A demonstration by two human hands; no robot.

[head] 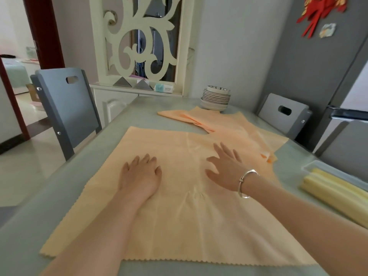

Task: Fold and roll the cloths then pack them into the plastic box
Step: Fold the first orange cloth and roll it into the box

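A large pale orange cloth (179,220) with zigzag edges lies spread flat on the table in front of me. My left hand (140,175) rests palm down on its middle left, fingers straight. To its right, my right hand (225,168) also lies flat on the cloth with fingers spread; a silver bangle circles that wrist. A pile of further orange cloths (225,126) lies behind, overlapping the spread one's far right corner. At the right edge stands the clear plastic box (310,166), holding rolled yellow cloths (334,194).
A stack of white plates and bowls (216,99) stands at the table's far end. Grey chairs flank the grey-green table (151,108), one at the left (67,108) and one at the far right (284,114). A fridge (350,96) stands beyond the right side.
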